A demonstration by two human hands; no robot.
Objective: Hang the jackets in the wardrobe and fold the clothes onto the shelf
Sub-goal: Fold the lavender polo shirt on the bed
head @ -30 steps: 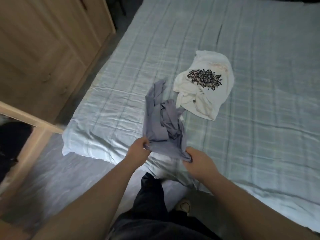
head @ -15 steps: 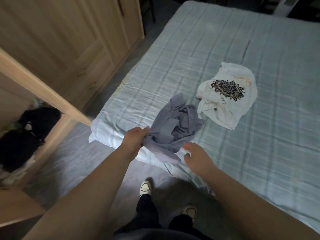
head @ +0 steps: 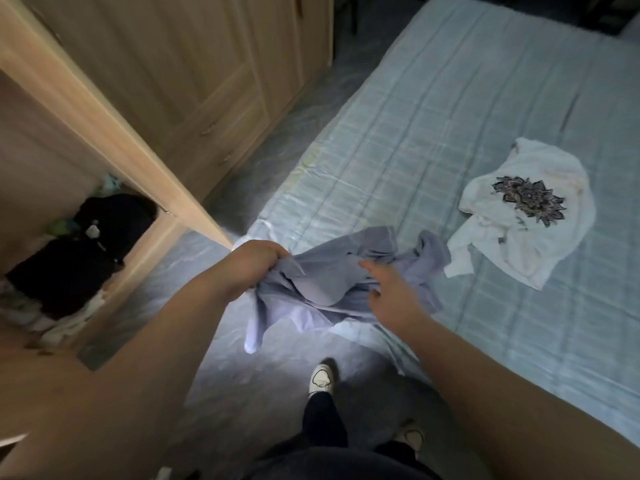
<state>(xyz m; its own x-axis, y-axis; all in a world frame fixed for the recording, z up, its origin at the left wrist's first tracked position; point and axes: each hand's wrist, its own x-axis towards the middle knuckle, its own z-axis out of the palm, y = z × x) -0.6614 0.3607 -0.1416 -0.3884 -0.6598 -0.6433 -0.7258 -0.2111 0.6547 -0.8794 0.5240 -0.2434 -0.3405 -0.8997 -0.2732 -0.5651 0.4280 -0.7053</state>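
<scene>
**Head view: grey garment gathered at the bed's corner**

Head camera looks down past two bare forearms, dark trousers and pale shoes on a grey floor. Nearest the body, the left hand has its fingers clamped round a bunched edge of a grey garment, so that a loose end hangs off the corner of the bed toward the floor. That grip seems meant to lift the cloth clear for shaking out or folding. The right hand is over the crumpled middle of the garment with fingers spread apart and reaching; whether it touches the cloth I cannot tell, and it holds nothing. It is probably searching for a second edge.

Farther along the bed, just beside the grey garment, lies a white shirt with a dark flower print, rumpled and not yet folded. The bed cover is pale blue with a faint check, lightly wrinkled.

To the left stands a wooden wardrobe with closed panelled doors farther back and an open section nearer, where dark clothes sit heaped low inside above some paler cloth. The room is dim.
</scene>
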